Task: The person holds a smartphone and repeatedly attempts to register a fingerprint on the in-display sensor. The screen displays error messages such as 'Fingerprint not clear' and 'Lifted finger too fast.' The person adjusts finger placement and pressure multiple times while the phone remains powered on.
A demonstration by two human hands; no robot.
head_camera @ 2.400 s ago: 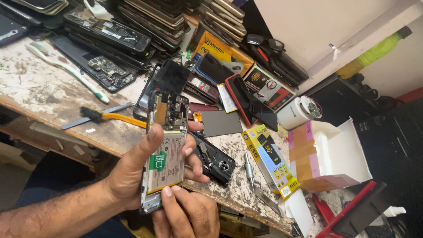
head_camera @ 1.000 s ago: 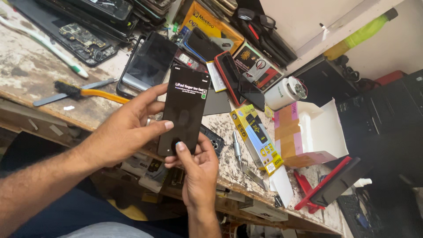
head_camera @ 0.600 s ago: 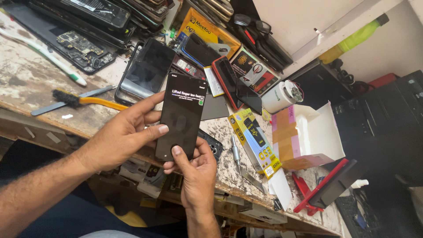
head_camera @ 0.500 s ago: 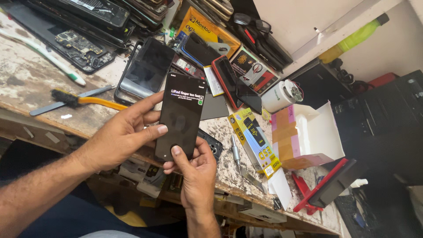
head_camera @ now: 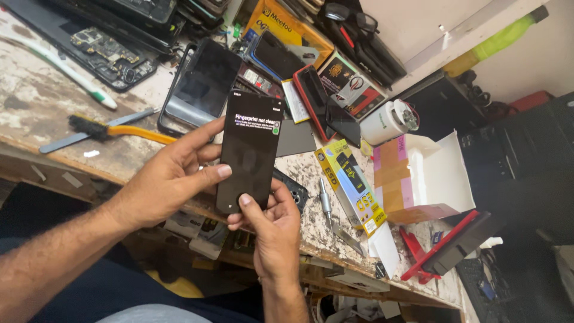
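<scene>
Phone [head_camera: 250, 149] between left hand [head_camera: 170, 179] and right hand [head_camera: 275, 230].

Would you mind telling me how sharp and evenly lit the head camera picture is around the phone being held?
Head view: the phone is sharp, its screen dark with small lit text and no glare; the left hand and right hand are evenly lit with only soft shadows; the workbench is bright, while the lower right corner falls into deep shadow; the view is tilted.
</scene>
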